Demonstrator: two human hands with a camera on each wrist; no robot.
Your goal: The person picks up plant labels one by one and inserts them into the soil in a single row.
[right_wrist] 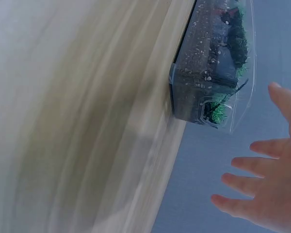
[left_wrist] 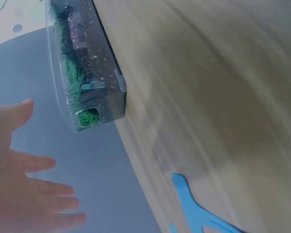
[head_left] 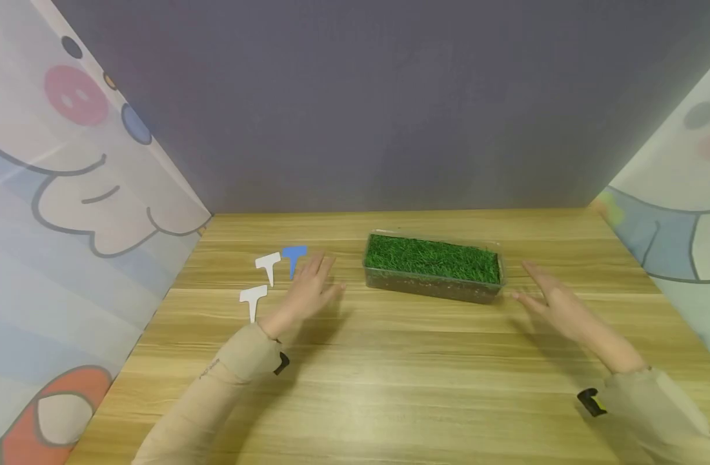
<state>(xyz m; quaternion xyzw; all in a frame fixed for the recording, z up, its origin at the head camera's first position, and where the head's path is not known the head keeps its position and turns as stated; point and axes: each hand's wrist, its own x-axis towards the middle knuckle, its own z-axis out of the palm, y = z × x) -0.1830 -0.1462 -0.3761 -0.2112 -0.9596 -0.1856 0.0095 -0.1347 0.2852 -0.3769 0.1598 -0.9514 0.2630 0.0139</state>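
Note:
A clear plastic box (head_left: 433,290) of dark soil, topped with green grass (head_left: 433,258), stands on the table between the two hands. My left hand (head_left: 310,294) hovers to its left with the fingers spread and nothing in them. My right hand (head_left: 564,313) is off the box's right end, fingers straight and apart from it. Beside the left hand lie a blue T-shaped plant label (head_left: 294,252) and two white plant labels, one upper (head_left: 268,261) and one lower (head_left: 253,294). Through the box wall in the right wrist view, soil (right_wrist: 199,43) with pale specks shows.
The wooden table (head_left: 378,374) reaches back to a plain grey wall (head_left: 390,116). Panels with cartoon pictures stand at the left (head_left: 41,258) and right (head_left: 680,161) sides.

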